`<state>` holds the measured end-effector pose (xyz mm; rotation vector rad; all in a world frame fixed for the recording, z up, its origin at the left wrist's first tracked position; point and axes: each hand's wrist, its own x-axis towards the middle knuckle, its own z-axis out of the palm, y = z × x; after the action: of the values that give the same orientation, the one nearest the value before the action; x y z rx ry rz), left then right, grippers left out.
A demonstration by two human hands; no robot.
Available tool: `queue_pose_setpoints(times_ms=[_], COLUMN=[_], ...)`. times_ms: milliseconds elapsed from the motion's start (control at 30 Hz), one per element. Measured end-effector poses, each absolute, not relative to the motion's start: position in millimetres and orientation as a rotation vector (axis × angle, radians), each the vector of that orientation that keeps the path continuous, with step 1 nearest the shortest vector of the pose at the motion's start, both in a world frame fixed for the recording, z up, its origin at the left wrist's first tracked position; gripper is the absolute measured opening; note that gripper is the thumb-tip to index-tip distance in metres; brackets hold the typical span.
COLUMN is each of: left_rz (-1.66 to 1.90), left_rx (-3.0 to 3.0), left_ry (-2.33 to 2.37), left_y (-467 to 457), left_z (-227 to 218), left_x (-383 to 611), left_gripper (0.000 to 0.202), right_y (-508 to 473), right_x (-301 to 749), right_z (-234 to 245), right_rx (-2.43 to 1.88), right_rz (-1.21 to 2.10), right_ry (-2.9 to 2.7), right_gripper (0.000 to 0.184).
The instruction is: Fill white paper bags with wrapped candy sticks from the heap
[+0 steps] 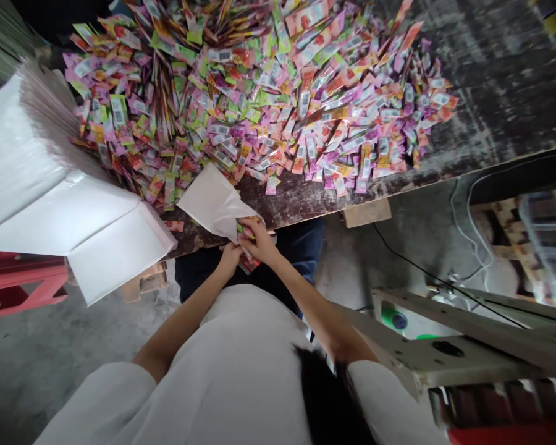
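A white plastic bag point(213, 201) lies partly on the table's front edge, its open end towards my body. My left hand point(229, 259) is closed on the edge of the bag's near end. My right hand point(261, 245) is closed round several colourful sachets point(241, 228) at the bag's mouth, and some of them show through or beside the plastic. More red packaging shows just below my hands, largely hidden. Beyond the bag spreads a large heap of small pink, green, orange and purple sachets point(269, 117).
A stack of flat white bags point(32, 161) stands at the left over a red plastic stool point(23, 284). The dark worn table point(500, 93) runs to the right. A metal machine frame point(472, 364) stands close on my right, with cables point(426, 278) nearby.
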<state>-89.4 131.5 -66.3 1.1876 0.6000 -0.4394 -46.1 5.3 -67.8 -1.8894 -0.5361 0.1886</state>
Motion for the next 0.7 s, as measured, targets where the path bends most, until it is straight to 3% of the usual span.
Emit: queue_pose_setpoints(times_ms=[100,133,233,400,500,600,700], left_rz=[-0.375,-0.391,-0.440,-0.564,-0.680,-0.270,0.110], left_rx=[1.151,1.147,1.165,1.358,1.714,2.253,2.536], left_ry=[0.583,0.581,0.636,0.574,0.413,0.365,0.261], left_y=[133.4,134.9,140.1,151.1,161.9,172.8,177.8], left_z=[-59.9,-58.5,-59.5,-63.0,-47.2,-18.7,3.6], left_x=[-85.9,-84.5,-81.3,-87.6,-94.2,-84.1,-53.7], left_gripper=[0.026,0.025,0.023,0.025,0.023,0.018,0.033], right_y=[0.4,-1.0,-0.3,18.6,31.6,39.2,41.4], right_x=[-42.4,-40.5,-35.0,-33.2,-33.8,-34.2,-35.7], right_z=[-63.5,-62.6,-64.0,-77.2,-82.6,-84.8,-86.7], right_rx=[-1.803,-1.798,-1.800,-1.686,-1.642,-1.658,-1.701], right_rz=[0.219,0.241,0.278,0.137,0.022,-0.021,-0.049], right_ry=[-0.610,-0.627,-0.603,-0.378,-0.208,-0.213,-0.260], right_gripper=[0.094,0.099,0.087,0.048,0.041,0.042,0.041])
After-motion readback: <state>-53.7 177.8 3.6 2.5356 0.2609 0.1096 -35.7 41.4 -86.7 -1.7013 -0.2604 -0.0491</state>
